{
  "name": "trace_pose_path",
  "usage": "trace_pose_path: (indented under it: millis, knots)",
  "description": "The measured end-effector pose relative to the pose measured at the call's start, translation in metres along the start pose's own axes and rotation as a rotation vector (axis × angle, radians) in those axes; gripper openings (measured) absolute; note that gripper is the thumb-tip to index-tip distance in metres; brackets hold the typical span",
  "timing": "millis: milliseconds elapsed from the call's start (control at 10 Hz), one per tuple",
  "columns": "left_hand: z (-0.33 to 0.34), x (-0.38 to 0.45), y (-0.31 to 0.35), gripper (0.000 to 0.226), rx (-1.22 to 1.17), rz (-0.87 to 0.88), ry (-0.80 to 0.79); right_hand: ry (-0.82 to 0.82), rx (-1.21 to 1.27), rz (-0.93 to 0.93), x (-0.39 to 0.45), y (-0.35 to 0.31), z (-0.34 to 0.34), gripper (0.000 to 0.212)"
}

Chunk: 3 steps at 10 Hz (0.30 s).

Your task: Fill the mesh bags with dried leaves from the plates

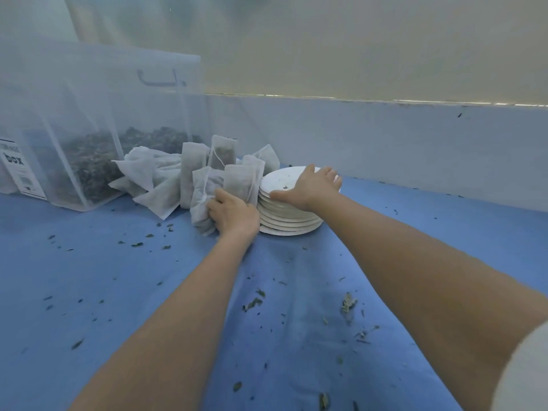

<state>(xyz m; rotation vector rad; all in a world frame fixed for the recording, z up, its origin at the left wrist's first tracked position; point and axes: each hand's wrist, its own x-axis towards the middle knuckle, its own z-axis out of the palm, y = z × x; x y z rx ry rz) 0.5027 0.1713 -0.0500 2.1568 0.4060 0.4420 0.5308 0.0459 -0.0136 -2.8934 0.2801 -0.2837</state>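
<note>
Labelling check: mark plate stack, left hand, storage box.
plate stack (289,216): head view, front edge of stack.
left hand (235,216): head view, back of hand.
storage box (89,114): head view, front wall.

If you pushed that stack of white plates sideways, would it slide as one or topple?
The stack of plates would probably slide as one: it is low and wide, and the right hand lies flat on top. On the blue cloth it may drag. The plates sit slightly uneven, so the upper ones could shift.
</note>
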Motion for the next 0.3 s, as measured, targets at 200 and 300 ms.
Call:
trace_pose_path:
  millis: [200, 300]
  knots:
    - [-0.01, -0.022, 0.01, 0.081, 0.221, 0.151, 0.116, 0.136, 0.113, -0.116, -0.034, 0.012, 0.001, 0.088]
    - [-0.026, -0.063, 0.017, 0.072, 0.227, 0.241, 0.089, 0.129, 0.24, -0.229, -0.086, 0.021, -0.011, 0.072]
